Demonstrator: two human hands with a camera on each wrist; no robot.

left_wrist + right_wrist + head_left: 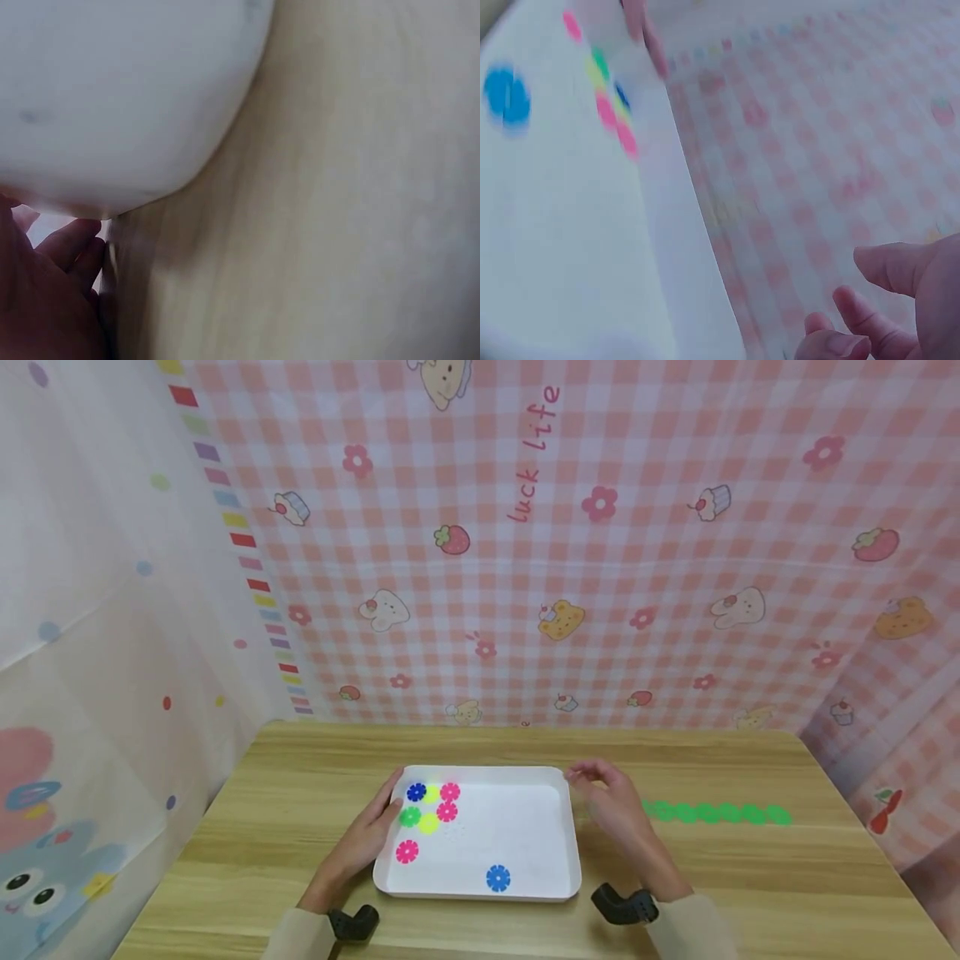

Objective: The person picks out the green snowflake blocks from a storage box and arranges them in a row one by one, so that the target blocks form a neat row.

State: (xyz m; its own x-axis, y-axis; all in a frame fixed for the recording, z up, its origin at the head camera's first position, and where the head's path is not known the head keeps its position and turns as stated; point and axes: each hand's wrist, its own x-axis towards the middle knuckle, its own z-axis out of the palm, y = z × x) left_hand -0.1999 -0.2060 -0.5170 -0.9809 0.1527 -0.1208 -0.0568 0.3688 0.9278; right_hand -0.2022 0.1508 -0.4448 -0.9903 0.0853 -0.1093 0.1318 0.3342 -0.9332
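Observation:
A white tray (517, 827) lies on the wooden table (300, 777). Several small flower-shaped discs sit in it: a cluster at the far left with a dark blue one (416, 792) and a green one (409, 816), a pink one (407, 851) below, and a lone blue one (497, 877) near the front rim. My left hand (375, 827) rests with straight fingers against the tray's left rim. My right hand (603, 793) hovers by the tray's far right corner, its fingers (870, 307) loosely curled with nothing in them. The right wrist view shows the blue disc (506, 94) blurred.
A row of green discs (712, 813) lies on the table to the right of the tray. Pink checked cloth (600, 568) walls the back and right, pale cloth the left. The left wrist view shows the tray's corner (127, 97) and bare wood (337, 225).

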